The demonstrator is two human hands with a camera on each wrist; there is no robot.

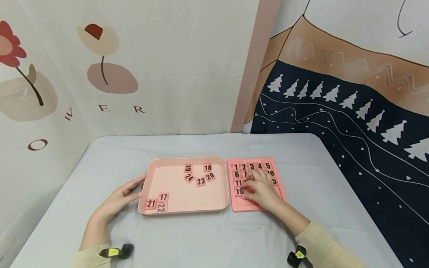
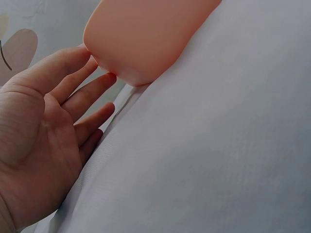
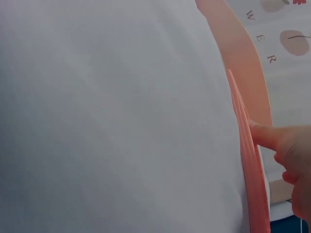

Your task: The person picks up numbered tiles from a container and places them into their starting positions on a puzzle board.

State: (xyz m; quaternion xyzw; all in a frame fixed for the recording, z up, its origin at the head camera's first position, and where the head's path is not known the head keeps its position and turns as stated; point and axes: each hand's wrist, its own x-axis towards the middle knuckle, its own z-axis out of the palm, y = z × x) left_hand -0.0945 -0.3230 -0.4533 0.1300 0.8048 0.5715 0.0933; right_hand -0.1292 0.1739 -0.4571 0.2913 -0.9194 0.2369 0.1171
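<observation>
A pink tray (image 1: pixel 187 201) lies on the table with loose number tiles in it, among them 23 (image 1: pixel 200 181), 17 (image 1: pixel 163 197) and 21 (image 1: pixel 151 203). My left hand (image 1: pixel 115 201) touches the tray's left side with spread, mostly straight fingers, as the left wrist view (image 2: pixel 43 121) also shows. To the tray's right lies a pink number board (image 1: pixel 241 205) with tiles in rows, such as 1, 6, 11 and 16 (image 1: pixel 239 191). Over the board is my right hand (image 1: pixel 263 189), its fingertips at the middle rows. It covers several tiles; nothing shows held between its fingers.
The white tablecloth (image 1: pixel 181 242) extends around the tray and board. Behind the table hangs a curtain with printed flowers (image 1: pixel 102 41); a dark cloth with printed trees (image 1: pixel 348 100) hangs at the right. Each sleeve carries a black wrist camera (image 1: pixel 117 252).
</observation>
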